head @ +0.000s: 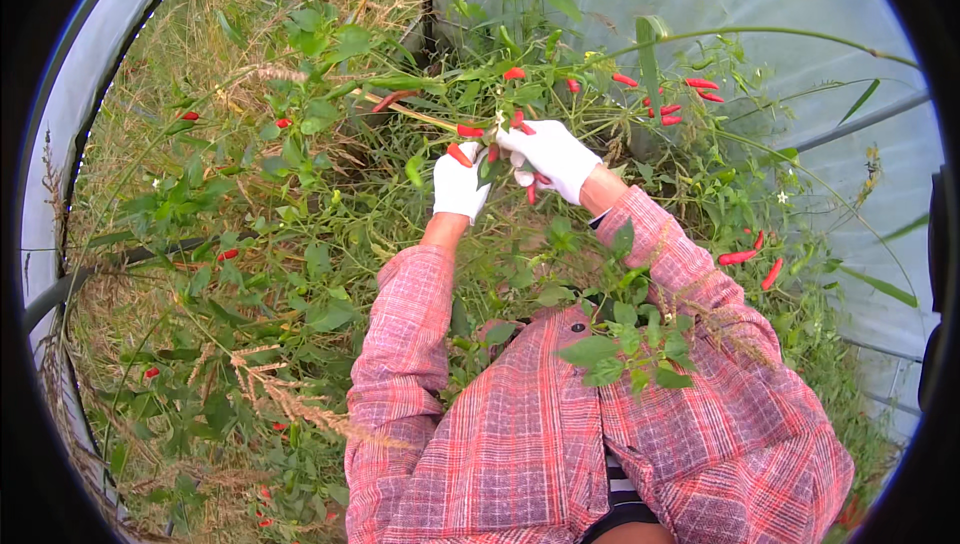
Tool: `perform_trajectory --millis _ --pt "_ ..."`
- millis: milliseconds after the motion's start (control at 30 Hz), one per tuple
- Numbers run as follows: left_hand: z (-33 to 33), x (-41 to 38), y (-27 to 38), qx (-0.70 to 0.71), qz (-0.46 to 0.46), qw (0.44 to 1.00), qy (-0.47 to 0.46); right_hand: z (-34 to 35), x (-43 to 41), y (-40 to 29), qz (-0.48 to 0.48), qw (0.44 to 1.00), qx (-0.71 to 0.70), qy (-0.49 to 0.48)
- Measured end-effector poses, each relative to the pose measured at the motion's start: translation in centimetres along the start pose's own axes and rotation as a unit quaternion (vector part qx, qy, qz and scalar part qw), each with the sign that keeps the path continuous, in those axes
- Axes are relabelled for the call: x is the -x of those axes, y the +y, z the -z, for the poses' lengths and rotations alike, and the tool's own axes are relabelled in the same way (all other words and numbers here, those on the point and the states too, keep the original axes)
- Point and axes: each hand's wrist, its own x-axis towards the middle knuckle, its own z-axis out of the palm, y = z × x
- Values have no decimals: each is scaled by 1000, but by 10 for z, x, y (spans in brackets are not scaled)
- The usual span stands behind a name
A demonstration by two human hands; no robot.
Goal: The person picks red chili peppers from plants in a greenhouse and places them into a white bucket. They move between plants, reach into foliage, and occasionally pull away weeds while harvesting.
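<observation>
Both my hands wear white gloves and are raised close together among chili pepper plants. My left hand is at a stem and leaf, with a red chili pepper lying over its fingers; its grip is partly hidden. Just to the right, my right hand has its fingers curled around red chili peppers, one of which sticks out below the fingers. Another red chili pepper hangs right above my left hand, and a dark red one is between the two hands.
Dry grass and leafy pepper plants surround me. More red chilies hang at the right. Translucent plastic sheeting with a metal pipe stands behind. Long grass stalks arch across the upper right.
</observation>
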Motion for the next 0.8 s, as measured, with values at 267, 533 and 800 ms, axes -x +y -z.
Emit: perform_trajectory --millis 267,533,800 --pt "8 4 12 -81 7 996 -42 5 -5 19 60 988 140 -2" --pt "11 6 6 -114 -57 991 -47 -5 -2 17 87 969 232 -1" --pt "13 5 16 -56 9 998 -41 4 -16 35 133 942 307 39"
